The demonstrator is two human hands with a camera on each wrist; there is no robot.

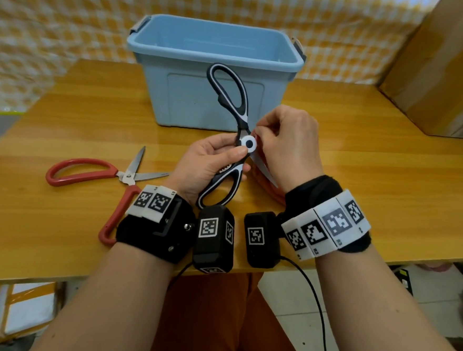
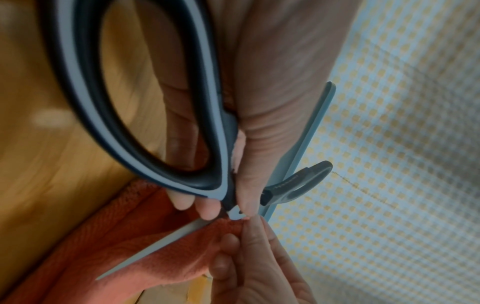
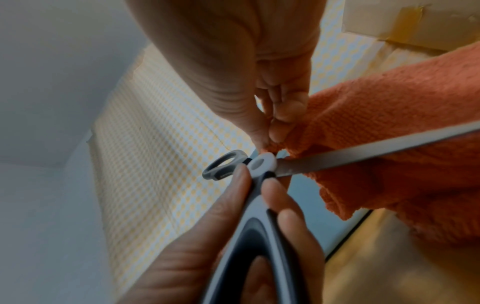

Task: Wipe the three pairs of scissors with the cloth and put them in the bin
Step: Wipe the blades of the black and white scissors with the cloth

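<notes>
Head view: black-and-white plastic-handled scissors (image 1: 240, 137) held spread open above wooden tabletop (image 1: 362, 168), gripped by left hand (image 1: 206, 162) near pivot. Right hand (image 1: 287, 146) pinched orange terry cloth (image 3: 376, 131) against blade. Red-handled scissors (image 1: 109, 177) lying left; blue plastic bin (image 1: 213, 64) behind.

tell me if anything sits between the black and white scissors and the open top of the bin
Nothing visible does. The black and white scissors, held by the left hand, are right in front of the blue bin, whose top is open with no lid.

Glossy wood table (image 1: 362, 162), terry cloth (image 3: 389, 107)
</notes>
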